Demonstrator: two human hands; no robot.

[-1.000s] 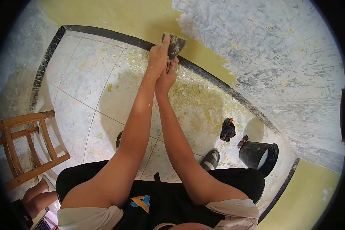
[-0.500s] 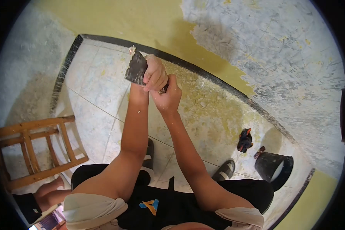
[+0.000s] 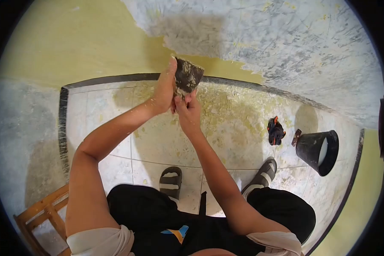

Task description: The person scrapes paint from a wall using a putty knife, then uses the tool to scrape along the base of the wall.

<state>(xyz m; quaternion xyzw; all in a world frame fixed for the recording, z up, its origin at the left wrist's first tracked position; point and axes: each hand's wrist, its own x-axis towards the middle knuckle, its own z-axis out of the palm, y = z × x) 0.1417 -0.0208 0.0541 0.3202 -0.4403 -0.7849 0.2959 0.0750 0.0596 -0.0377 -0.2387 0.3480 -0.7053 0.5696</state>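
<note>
A paint scraper (image 3: 189, 77) with a wide dark blade, speckled with pale yellowish flakes, is held up in front of me near the foot of the wall. My right hand (image 3: 189, 113) grips its short handle from below, mostly covering it. Along the blade's left edge lies my left hand (image 3: 163, 91), thumb pointing up beside the blade and its other fingers largely hidden behind the tool. Ahead, the wall has yellow paint (image 3: 85, 38) on the left and a bare grey-white scraped area (image 3: 260, 36) to the right.
Paint flakes (image 3: 217, 104) litter the tiled floor below the wall. To the right lie a black-and-orange bundle (image 3: 276, 131), a small brown block (image 3: 296, 137) and a tipped black bucket (image 3: 310, 147). A wooden frame-like piece of furniture (image 3: 42, 209) stands lower left.
The scraper has moved right and turned, its flake-covered blade face now showing. My left hand has shifted from around the handle to the blade's left edge. The view has swung left.
</note>
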